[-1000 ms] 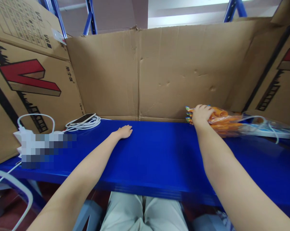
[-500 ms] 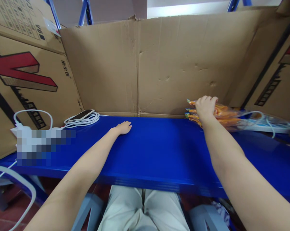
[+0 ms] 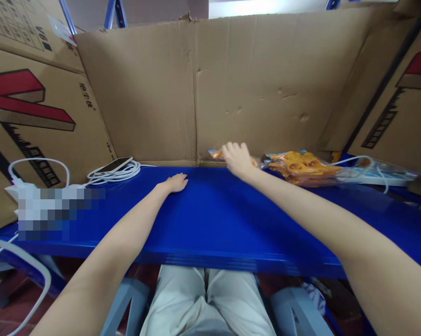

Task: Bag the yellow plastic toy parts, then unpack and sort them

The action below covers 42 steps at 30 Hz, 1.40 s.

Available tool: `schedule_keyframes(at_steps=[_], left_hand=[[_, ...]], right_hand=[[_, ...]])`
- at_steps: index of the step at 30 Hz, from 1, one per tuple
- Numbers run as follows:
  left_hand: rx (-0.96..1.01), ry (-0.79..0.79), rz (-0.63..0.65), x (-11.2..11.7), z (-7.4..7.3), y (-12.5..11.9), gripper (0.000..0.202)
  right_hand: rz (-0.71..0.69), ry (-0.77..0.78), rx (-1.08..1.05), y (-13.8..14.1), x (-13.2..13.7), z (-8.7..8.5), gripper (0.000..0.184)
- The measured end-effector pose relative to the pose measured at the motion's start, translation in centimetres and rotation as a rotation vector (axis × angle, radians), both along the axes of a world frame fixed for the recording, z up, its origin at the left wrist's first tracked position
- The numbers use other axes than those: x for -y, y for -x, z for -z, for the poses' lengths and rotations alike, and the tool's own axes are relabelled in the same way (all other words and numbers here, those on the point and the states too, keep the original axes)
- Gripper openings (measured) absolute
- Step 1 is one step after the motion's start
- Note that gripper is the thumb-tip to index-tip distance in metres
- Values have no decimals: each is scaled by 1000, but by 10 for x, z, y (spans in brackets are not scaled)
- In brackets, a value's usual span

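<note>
My right hand [image 3: 238,160] is raised a little above the table's back part, its fingers closed on an orange item in a clear plastic bag [image 3: 216,154]; most of that bag is hidden behind the hand. To its right lies a stack of similar clear bags [image 3: 296,167] holding orange pieces with round holes; their exact kind is unclear. My left hand [image 3: 177,183] rests palm down on the blue tabletop [image 3: 210,219], fingers laid flat and nothing held.
Cardboard panels [image 3: 280,84] stand along the back, with printed boxes [image 3: 31,98] at the left. A phone [image 3: 113,166] sits on a coiled white cable [image 3: 135,171]. At far right is a pale flat object [image 3: 388,176] with a white cord.
My right hand has moved left from the stack, carrying one orange bag with it. The left hand stays in place on the table. The view has shifted slightly.
</note>
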<state>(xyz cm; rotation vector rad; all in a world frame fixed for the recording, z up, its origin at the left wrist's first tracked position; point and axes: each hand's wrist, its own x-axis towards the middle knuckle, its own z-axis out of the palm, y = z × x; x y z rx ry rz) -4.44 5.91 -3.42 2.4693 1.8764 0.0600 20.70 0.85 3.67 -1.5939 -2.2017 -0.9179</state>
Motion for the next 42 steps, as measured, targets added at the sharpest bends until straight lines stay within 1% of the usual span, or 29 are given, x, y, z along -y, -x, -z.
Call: schedule_keyframes(at_steps=[2,3,5,7,8,10,12,14,16,18,20,22,23,25,26,28,29,30,31,32,33,34,36,38,40,41,42], left_hand=[[55,-30,9,-3,3,2,61],[82,-52,16,-3,5,3,66],[134,-122,37,-2,5,4,79],[163,-204,49,2,3,4,87],[158,-236,50,6,1,3,86],[95,-269,61,14,-6,-3,72],[-20,-283,139,23,-12,-14,49],[-132,-287,226,30,-17,-31,37],[-241,-296,249,35,-22,-49,34],[-317,-320,280,37,-27,-64,32],[-333,-317,293,37,-35,-74,32],[-293,-298,288,35,-45,-79,32],[-253,-293,278,33,-51,-81,32],[-131,-282,242,28,-62,-83,30],[-48,-262,218,25,-66,-85,28],[137,-185,175,19,-73,-87,26],[223,-142,159,15,-75,-89,25],[297,-105,145,12,-75,-90,24],[356,-78,131,10,-75,-91,23],[401,-61,117,7,-75,-92,21],[434,-53,107,5,-74,-93,20],[457,-55,99,3,-73,-94,20],[493,-88,85,0,-72,-96,20],[564,-124,50,-2,-74,-101,19],[732,-93,-22,-4,-79,-109,20],[854,-52,-72,-5,-82,-114,21],[984,-3,-104,-7,-86,-119,24]], right_hand=[[-144,40,43,24,7,23,35],[-237,48,82,32,8,34,36],[-431,49,164,38,3,51,39],[-563,39,180,32,-9,61,40],[-610,38,172,25,-16,63,40],[-667,71,154,5,-29,62,41],[-633,97,97,-16,-36,59,44],[-545,144,65,-34,-37,56,47],[-453,180,71,-47,-31,53,49],[-403,181,95,-56,-22,48,53],[-404,174,92,-62,-14,43,59],[-415,175,-8,-68,-10,40,56],[-416,177,-109,-70,-11,38,52],[-407,222,-400,-72,-15,36,46],[-408,285,-570,-73,-18,35,47],[-439,483,-891,-72,-24,32,55],[-466,585,-1021,-71,-25,30,59],[-497,663,-1126,-71,-27,27,59],[-524,706,-1206,-71,-27,24,54],[-536,722,-1264,-71,-26,20,44],[-531,721,-1309,-71,-26,17,33],[-506,718,-1345,-71,-25,14,27],[-426,702,-1400,-70,-24,7,28],[-340,641,-1447,-66,-24,-2,28],[-271,530,-1496,-58,-25,-14,25],[-240,458,-1525,-53,-27,-21,22],[-219,430,-1556,-48,-29,-28,18]])
